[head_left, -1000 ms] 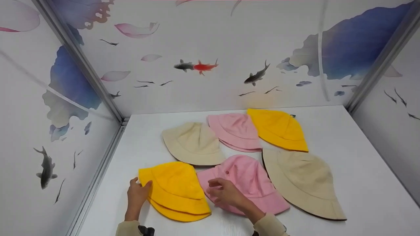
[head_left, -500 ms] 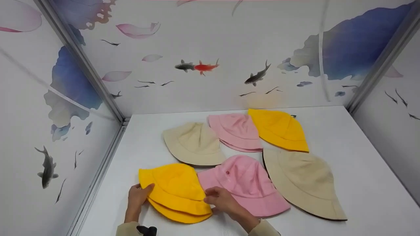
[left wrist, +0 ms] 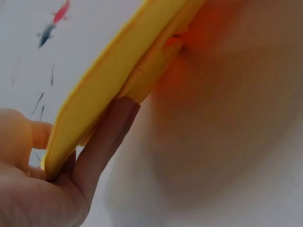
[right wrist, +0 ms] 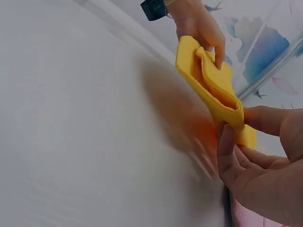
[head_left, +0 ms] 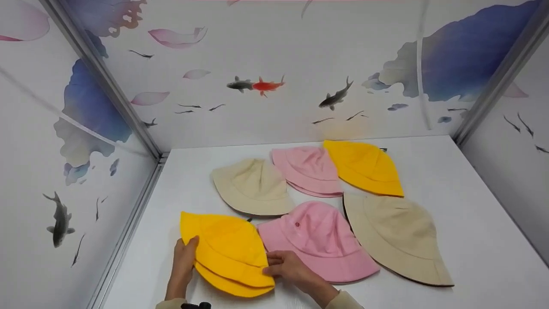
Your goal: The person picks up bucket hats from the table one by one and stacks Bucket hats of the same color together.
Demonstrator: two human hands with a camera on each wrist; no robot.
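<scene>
Yellow hat point(head_left: 227, 253) lies folded at the lower left of the head view on the white table point(head_left: 450, 206), its right edge against a pink hat point(head_left: 319, 242). Your left hand point(head_left: 184, 262) clasps its left edge, thumb on top, while your right hand point(head_left: 285, 267) pinches its right edge with curled fingers. Beyond them in the middle of the frame lie a beige hat point(head_left: 253, 186), another pink hat point(head_left: 309, 171), another yellow hat point(head_left: 364, 167) and a large beige hat point(head_left: 399, 234). In the left wrist view, lower left, your left hand point(left wrist: 42, 189) has the yellow brim point(left wrist: 118, 80) between thumb and straight fingers. In the right wrist view, your right hand point(right wrist: 265, 165) at lower right nips the hat's doubled edge point(right wrist: 213, 87), lifted off the table, and your left hand point(right wrist: 199, 26) holds its far end at the top.
</scene>
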